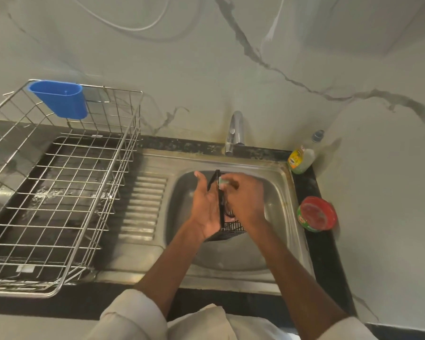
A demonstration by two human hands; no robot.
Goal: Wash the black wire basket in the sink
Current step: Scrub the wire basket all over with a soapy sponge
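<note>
We hold the black wire basket (227, 225) upright over the sink (275, 182), below the tap (234, 132). Our left hand (205, 204) lies against its outer side, fingers nearly straight. Our right hand (243, 197) has its fingers curled round a pale green sponge (223, 182) at the basket's top edge. On the surface (326, 261) to the right stand a soap bottle (301, 159) and a red tub (317, 213); left is a wire dish rack (59, 187).
</note>
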